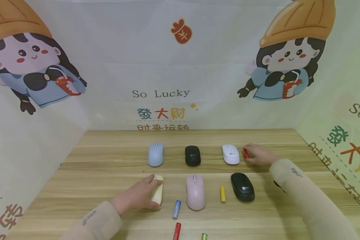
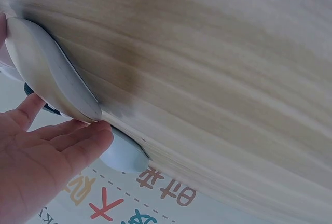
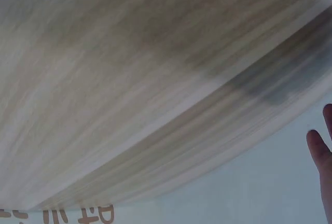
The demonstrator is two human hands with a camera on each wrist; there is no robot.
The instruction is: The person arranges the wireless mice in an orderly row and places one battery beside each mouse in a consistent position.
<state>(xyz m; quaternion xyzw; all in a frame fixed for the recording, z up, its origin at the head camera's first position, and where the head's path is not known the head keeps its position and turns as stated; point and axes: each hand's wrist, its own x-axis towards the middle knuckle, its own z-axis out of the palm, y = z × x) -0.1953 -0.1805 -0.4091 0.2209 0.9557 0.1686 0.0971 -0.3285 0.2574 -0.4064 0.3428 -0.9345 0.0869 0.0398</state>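
Observation:
My left hand (image 1: 137,196) spans a cream computer mouse (image 1: 158,190) on the table, thumb at its near end and fingers at the far end. In the left wrist view, the fingertips (image 2: 101,130) lie along that mouse's side. At the back right, my right hand (image 1: 260,154) pinches a red battery (image 1: 246,153) just right of a white mouse (image 1: 230,154). The right wrist view shows only fingers (image 3: 317,149) at its edge; the battery is out of sight there. A blue battery (image 1: 176,209) lies right of the cream mouse, before a pink mouse (image 1: 195,192).
A light blue mouse (image 1: 156,154) and a black mouse (image 1: 192,155) stand in the back row. Another black mouse (image 1: 242,187) sits front right, beside a yellow battery (image 1: 223,194). Nearest are a second red battery (image 1: 177,231) and a green battery (image 1: 204,236). Printed cloth surrounds the wooden table (image 1: 108,153).

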